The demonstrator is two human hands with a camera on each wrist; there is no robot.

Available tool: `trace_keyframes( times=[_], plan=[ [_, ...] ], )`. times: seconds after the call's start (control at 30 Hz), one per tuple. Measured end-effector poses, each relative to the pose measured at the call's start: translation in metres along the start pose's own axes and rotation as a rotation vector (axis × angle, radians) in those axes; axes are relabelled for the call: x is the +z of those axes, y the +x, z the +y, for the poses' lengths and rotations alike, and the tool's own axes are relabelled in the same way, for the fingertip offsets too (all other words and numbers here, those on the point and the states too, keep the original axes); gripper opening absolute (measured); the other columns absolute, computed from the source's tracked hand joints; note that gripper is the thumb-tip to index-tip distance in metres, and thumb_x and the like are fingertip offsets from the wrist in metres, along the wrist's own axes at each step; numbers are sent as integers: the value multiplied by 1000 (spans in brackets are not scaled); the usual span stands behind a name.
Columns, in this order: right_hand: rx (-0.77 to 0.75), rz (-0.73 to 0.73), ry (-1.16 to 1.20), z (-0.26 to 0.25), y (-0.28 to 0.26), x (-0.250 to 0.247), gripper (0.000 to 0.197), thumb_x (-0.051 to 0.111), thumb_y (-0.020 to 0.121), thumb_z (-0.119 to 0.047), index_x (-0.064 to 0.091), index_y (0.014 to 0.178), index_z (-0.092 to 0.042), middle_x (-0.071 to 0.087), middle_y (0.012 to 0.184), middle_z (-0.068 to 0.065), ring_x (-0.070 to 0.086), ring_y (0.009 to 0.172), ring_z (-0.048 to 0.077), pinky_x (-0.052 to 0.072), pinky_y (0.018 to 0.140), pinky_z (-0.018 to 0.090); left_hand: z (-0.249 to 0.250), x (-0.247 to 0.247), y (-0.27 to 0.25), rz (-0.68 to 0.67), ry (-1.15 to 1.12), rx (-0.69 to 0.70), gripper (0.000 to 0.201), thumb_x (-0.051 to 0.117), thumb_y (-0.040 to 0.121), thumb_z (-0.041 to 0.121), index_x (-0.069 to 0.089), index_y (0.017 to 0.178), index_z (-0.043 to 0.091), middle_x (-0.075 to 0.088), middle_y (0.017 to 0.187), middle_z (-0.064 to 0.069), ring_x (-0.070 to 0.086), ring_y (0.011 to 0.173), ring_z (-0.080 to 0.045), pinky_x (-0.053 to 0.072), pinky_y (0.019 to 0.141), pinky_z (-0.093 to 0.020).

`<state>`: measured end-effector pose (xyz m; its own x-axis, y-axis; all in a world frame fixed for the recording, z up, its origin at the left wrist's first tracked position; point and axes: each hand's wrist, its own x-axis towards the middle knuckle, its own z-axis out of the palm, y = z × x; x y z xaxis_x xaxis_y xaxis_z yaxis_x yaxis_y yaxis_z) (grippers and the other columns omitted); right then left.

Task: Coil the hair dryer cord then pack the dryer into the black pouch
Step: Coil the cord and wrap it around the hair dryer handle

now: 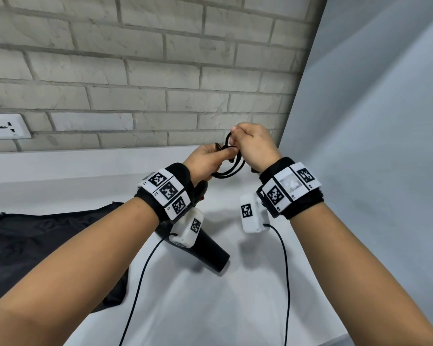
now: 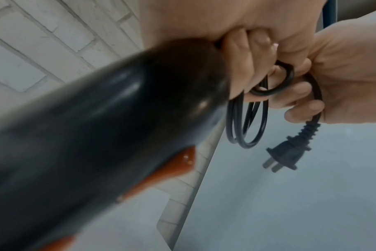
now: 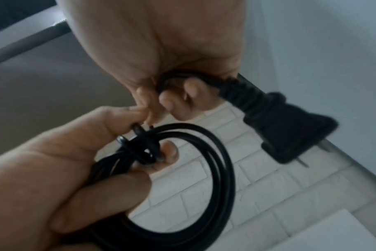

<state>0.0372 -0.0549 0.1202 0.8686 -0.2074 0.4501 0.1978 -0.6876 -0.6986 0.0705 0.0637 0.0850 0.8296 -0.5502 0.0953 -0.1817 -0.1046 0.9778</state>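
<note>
Pouch (image 1: pixel 23 245), one, black, lies flat at lower left of the head frame on your white counter (image 1: pixel 210 308). Dryer (image 1: pixel 205 253), one, black with orange trim, sits centre frame under your left wrist, nozzle toward lower right. Cord (image 1: pixel 231 171): about three loops counted, bunched above the dryer. Your left hand (image 1: pixel 205 161) has fingers curled round the loop bundle. Your right hand (image 1: pixel 253 146) is closed round the cord's free end; one plug (image 2: pixel 285 154), two prongs, hangs below it. One wall socket (image 1: pixel 3 127), left edge.
</note>
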Motion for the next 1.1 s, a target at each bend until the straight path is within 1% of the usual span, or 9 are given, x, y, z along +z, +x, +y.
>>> trace_keyframes(
  times=[0.17, 0.27, 0.43, 0.53, 0.67, 0.77, 0.87, 0.97, 1.1],
  plan=[
    [-41, 46, 221, -4, -1, 5, 37, 42, 91, -16, 49, 56, -20, 41, 48, -2, 38, 42, 3, 34, 53, 25, 4, -3, -2, 16, 0, -15, 19, 58, 87, 31, 53, 76, 16, 25, 38, 12, 16, 35, -6, 12, 38, -20],
    [-80, 52, 289, -8, -5, 5, 35, 41, 91, -14, 51, 58, -19, 44, 50, -3, 40, 46, 2, 36, 56, 24, 4, -6, -1, 63, -54, -14, 27, 60, 86, 29, 47, 63, 21, 25, 38, 12, 16, 34, -6, 14, 35, -18],
    [-86, 82, 273, -5, -13, 4, 33, 42, 81, -21, 56, 65, 4, 46, 39, -13, 41, 46, 0, 34, 55, 19, 3, -10, 4, 145, -106, -15, 24, 59, 87, 23, 49, 65, 23, 28, 33, 14, 19, 30, -4, 15, 33, -15],
    [-34, 71, 117, -2, -19, -4, 28, 51, 82, -17, 58, 57, -8, 40, 35, -8, 35, 40, 5, 29, 48, 22, 3, -8, 0, 142, -65, 3, 20, 59, 88, 19, 52, 69, 22, 34, 29, 14, 25, 27, -3, 19, 34, -16],
    [-24, -13, -243, -5, -20, -11, 35, 44, 92, -38, 61, 75, -12, 51, 57, -2, 49, 59, 16, 31, 53, 26, 3, -6, -1, 132, -81, 7, 26, 59, 88, 17, 47, 65, 23, 34, 30, 15, 26, 27, -3, 19, 32, -13],
    [-51, 3, -393, -14, -14, -9, 29, 39, 94, -28, 62, 98, -11, 65, 88, 11, 57, 83, 25, 33, 65, 26, 5, -3, -1, 119, -87, -3, 25, 59, 87, 18, 47, 65, 22, 30, 33, 14, 21, 31, -3, 17, 33, -15],
    [-81, 35, -571, -23, -12, -8, 27, 41, 87, -10, 57, 109, -10, 61, 109, 13, 57, 97, 32, 39, 72, 31, 8, 4, -3, 68, -64, 12, 23, 59, 88, 18, 48, 67, 20, 35, 30, 14, 27, 27, -3, 21, 33, -14],
    [-68, -18, -659, -27, -11, -3, 28, 40, 88, -9, 52, 114, -5, 55, 116, 14, 56, 103, 33, 41, 75, 33, 13, 9, -6, 74, -76, 31, 23, 55, 91, 13, 48, 69, 16, 40, 27, 14, 34, 25, 0, 24, 32, -9],
    [-83, -42, -661, -24, -11, 0, 26, 35, 96, -19, 51, 108, -3, 59, 109, 17, 57, 97, 34, 37, 68, 33, 15, 10, -9, 87, -67, 63, 11, 52, 92, 13, 53, 82, 17, 48, 32, 19, 42, 28, 6, 26, 33, -3]
  ],
)
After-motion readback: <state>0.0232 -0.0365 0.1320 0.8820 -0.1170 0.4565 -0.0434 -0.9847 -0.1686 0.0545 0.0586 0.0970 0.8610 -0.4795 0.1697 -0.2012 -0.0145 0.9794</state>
